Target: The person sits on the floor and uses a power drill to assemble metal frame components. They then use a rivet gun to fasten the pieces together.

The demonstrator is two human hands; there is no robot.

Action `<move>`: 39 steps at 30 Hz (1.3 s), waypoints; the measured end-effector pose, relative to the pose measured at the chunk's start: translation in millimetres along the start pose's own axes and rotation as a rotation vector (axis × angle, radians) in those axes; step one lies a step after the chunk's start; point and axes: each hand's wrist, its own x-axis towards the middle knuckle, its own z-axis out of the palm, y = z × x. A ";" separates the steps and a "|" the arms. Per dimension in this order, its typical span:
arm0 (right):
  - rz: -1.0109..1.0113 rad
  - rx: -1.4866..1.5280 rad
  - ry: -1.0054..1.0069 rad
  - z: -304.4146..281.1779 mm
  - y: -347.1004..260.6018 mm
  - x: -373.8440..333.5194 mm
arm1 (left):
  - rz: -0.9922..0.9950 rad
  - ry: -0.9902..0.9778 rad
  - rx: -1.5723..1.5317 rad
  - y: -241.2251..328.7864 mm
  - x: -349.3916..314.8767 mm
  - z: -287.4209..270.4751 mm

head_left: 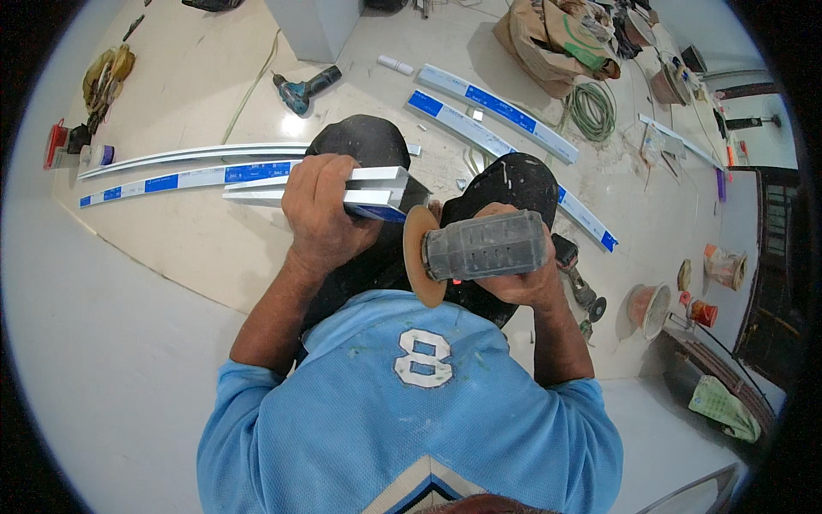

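Glossy floor (pixel 197 231) underlies left grip (pixel 321 206), closed around angular white profiles (pixel 377 176) projecting bilaterally, and right grip (pixel 527 287), clasping a grey tool (pixel 488 244).

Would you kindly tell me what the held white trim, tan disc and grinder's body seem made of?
White trim: smooth, crisp-edged, perhaps painted metal or plastic. Tan disc: matte, thin, possibly bonded abrasive. Grinder's body: dull grey, slotted, probably plastic.
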 end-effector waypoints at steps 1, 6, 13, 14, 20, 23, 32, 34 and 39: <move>0.002 0.003 0.007 -0.2 -0.2 0.5 | -0.010 -0.011 -0.001 0.1 -0.6 -0.6; 0.058 0.061 0.072 0.6 -5.7 1.5 | -0.011 -0.003 -0.019 -2.8 -0.5 -0.9; -0.004 0.015 -0.002 -1.4 -3.9 5.3 | -0.003 0.015 -0.026 -2.5 0.7 0.0; -0.018 0.017 -0.002 -1.0 -0.9 4.2 | 0.000 0.016 -0.022 -2.6 0.9 0.1; -0.062 -0.005 -0.010 -0.8 5.7 3.7 | -0.007 -0.003 -0.028 -2.3 -0.9 -0.3; -0.013 0.003 0.019 -0.8 2.6 3.6 | -0.031 -0.010 -0.026 -0.9 0.2 -2.0; -0.057 -0.028 0.015 0.2 4.1 2.4 | -0.017 -0.001 -0.001 0.2 1.0 -1.7; -0.054 -0.058 0.014 -0.2 4.1 3.2 | -0.016 -0.004 -0.022 -2.2 -0.8 -2.2; -0.067 -0.089 0.006 -0.1 2.4 4.6 | -0.024 -0.028 -0.010 -1.5 -2.5 -2.8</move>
